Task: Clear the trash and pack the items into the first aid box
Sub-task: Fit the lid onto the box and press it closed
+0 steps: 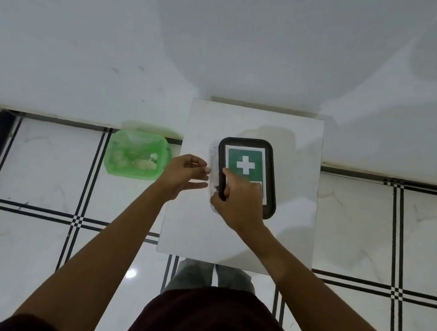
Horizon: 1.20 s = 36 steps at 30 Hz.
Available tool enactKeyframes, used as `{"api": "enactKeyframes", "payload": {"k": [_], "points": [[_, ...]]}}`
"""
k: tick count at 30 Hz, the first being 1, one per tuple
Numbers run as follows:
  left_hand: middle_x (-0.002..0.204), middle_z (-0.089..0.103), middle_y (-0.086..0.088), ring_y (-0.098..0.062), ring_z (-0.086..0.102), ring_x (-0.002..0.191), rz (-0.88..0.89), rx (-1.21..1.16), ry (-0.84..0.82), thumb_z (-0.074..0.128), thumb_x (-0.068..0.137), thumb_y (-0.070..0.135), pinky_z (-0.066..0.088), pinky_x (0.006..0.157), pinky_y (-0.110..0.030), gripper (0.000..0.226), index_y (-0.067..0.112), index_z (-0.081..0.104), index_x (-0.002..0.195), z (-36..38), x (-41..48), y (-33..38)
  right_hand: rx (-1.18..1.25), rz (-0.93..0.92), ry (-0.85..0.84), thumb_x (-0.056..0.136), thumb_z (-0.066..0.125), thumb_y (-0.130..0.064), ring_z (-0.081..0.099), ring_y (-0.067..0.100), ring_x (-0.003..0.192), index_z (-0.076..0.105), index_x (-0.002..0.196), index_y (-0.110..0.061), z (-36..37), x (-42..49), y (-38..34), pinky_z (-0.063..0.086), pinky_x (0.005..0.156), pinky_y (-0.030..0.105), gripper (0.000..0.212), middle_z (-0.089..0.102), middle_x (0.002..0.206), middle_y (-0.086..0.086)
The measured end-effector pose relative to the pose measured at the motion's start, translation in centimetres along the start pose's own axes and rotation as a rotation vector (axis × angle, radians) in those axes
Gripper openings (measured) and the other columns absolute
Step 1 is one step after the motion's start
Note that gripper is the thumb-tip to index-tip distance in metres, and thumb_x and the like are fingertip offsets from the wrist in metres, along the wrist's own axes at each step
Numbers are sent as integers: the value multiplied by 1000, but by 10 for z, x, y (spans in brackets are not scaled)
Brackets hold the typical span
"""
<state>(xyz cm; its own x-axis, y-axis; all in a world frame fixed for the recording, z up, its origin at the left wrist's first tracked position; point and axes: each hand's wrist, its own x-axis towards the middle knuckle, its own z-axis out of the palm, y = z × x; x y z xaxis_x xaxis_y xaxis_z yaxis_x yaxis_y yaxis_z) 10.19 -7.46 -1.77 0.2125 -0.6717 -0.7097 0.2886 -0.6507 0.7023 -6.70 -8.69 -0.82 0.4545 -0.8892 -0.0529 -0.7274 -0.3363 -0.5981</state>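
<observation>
The first aid box (249,152) stands on a small white table (291,227). Its dark lid, with a green label and a white cross, lies over a clear body that shows along the left side. My right hand (237,202) grips the lid's left rim, thumb under the edge and fingers on top. My left hand (184,175) is at the box's left side, fingertips touching the clear wall, fingers spread. What is inside the box is hidden by the lid.
A green bin (163,151) lined with a green bag stands on the floor left of the table, with pale crumpled trash in it. A white wall rises behind the table. The tiled floor has black lines. My legs are at the table's near edge.
</observation>
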Motion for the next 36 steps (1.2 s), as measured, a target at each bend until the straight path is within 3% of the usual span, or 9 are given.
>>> {"api": "enactKeyframes", "payload": {"k": [5, 9, 13, 15, 18, 22, 25, 33, 36], "points": [[85, 66, -10, -25, 66, 78, 13, 29, 28, 72, 81, 17, 59, 66, -32, 19, 2, 66, 92, 4, 0, 4, -55, -48, 6, 76, 69, -22, 65, 24, 74, 65, 104, -10, 17, -2, -3, 48, 84, 43, 31, 71, 79, 5], [79, 66, -8, -23, 64, 73, 59, 67, 103, 76, 77, 16, 59, 64, -31, 21, 2, 67, 88, 9, 1, 1, 226, -47, -105, 88, 58, -11, 62, 24, 74, 66, 104, -1, 3, 8, -2, 55, 82, 39, 21, 71, 87, 14], [78, 66, -10, -20, 64, 69, 99, 113, 170, 78, 75, 14, 60, 63, -32, 23, -2, 67, 88, 14, 1, -2, 142, 245, 146, 88, 57, -12, 58, 27, 100, 64, 109, -6, -24, 10, 27, 50, 80, 30, 22, 65, 109, 13], [79, 67, -10, -20, 64, 70, 114, 136, 206, 77, 76, 14, 61, 67, -35, 19, 0, 68, 85, 16, 2, -4, 46, 483, 113, 89, 61, -24, 57, 28, 103, 63, 113, -5, -32, 12, 50, 49, 83, 34, 31, 63, 115, 13], [77, 67, -10, -21, 65, 70, 136, 158, 259, 75, 77, 15, 60, 66, -35, 14, 3, 68, 79, 20, 3, -5, 151, 553, -99, 92, 56, -35, 61, 24, 74, 69, 101, -3, -34, 13, 66, 48, 72, 26, 36, 72, 98, 15], [81, 69, -15, -28, 71, 77, 154, 136, 332, 70, 82, 16, 61, 68, -39, 13, 4, 67, 77, 23, 8, -6, 78, 490, -56, 93, 55, -39, 55, 20, 57, 70, 82, -3, -29, 18, 60, 39, 56, 19, 41, 72, 78, 13], [81, 69, -12, -28, 71, 78, 150, 151, 376, 67, 85, 16, 61, 71, -42, 12, 4, 66, 82, 26, 9, -7, 37, 506, -67, 92, 55, -40, 54, 20, 53, 67, 74, -2, -27, 23, 55, 40, 53, 19, 44, 70, 73, 14], [90, 71, -17, -31, 71, 80, 141, 182, 397, 61, 90, 26, 61, 68, -42, 28, 0, 66, 99, 37, -15, -27, 293, 581, -174, 88, 63, -33, 68, 31, 76, 70, 88, -2, -39, 10, 64, 59, 76, 38, 32, 72, 86, 15], [92, 69, -15, -29, 69, 81, 157, 252, 360, 63, 88, 28, 61, 70, -43, 30, 3, 64, 105, 36, -33, -43, 420, 662, -183, 86, 67, -21, 70, 32, 83, 69, 94, 0, -43, 1, 68, 59, 68, 31, 23, 70, 90, 15]]}}
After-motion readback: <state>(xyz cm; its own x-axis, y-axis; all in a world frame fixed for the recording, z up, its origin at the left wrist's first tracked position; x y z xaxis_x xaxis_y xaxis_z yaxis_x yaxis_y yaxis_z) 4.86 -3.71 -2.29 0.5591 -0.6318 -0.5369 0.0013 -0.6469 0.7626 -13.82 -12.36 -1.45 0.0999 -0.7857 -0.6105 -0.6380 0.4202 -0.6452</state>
